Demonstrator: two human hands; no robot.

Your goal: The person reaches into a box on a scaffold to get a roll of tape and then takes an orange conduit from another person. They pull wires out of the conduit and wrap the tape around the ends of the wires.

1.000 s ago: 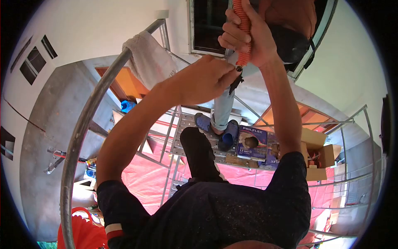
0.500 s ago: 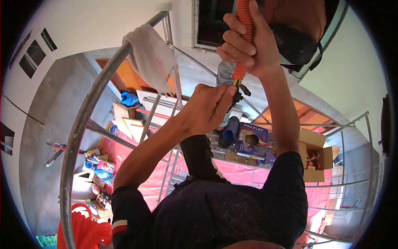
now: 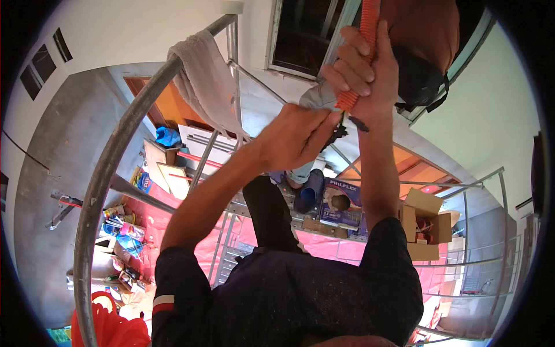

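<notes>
My right hand (image 3: 370, 78) is wrapped round an orange corrugated conduit (image 3: 370, 20), which runs up out of the top of the view. Just below the conduit's lower end, my left hand (image 3: 303, 136) is closed in a pinch on thin wires that come out of it; a bit of yellow shows there. Dark, ragged material (image 3: 337, 136) hangs beside the left fingertips, perhaps tape or wire ends. A short dark piece (image 3: 359, 124) sticks out near my right wrist. The left fingers hide most of the wires.
Scaffold pipes (image 3: 124, 127) curve along my left, with a grey cloth (image 3: 202, 78) draped over one. Below are a Philflex box (image 3: 342, 217), an open cardboard box (image 3: 424, 248) and blue footwear (image 3: 309, 194) on the platform. A person in a brown top (image 3: 425, 32) is close above right.
Both hands and the conduit have shifted in view, the right hand right and down, the left slightly right. The yellow wire shows less between them. Both grips stay closed.
</notes>
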